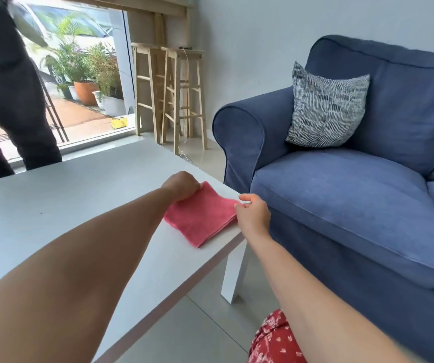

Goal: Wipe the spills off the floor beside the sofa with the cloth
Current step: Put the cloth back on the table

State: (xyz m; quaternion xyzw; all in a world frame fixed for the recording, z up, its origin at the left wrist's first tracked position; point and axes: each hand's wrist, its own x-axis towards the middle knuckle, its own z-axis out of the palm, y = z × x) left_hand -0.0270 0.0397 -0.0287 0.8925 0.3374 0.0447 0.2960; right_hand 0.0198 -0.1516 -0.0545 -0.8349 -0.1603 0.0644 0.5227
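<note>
On the near right corner of the white table lies the folded pink cloth, flat, several layers stacked, its right edge almost at the table edge. Left hand sits on the cloth's far left corner, fingers curled under and bunched; looks like they pinch that corner, but the fingertips are hidden by the knuckles, so can't confirm. Right hand is at the cloth's right corner, thumb and forefinger drawn close around the corner edge, other fingers curled loosely; contact with the fabric at the thumb side. Both forearms bare, stretched out from the bottom of the view over the tabletop.

Blue sofa stands just right of the table, a narrow strip of pale tiled floor between them. No spills can be made out on the visible tiles. A patterned grey-white cushion leans in the sofa's left corner against armrest and back. One white table leg shows below the cloth corner. Red patterned fabric at the bottom edge, beside the right forearm.

Background: two wooden stools against the wall, potted plants outside the glass door, another person in dark trousers standing at the table's far left side.
</note>
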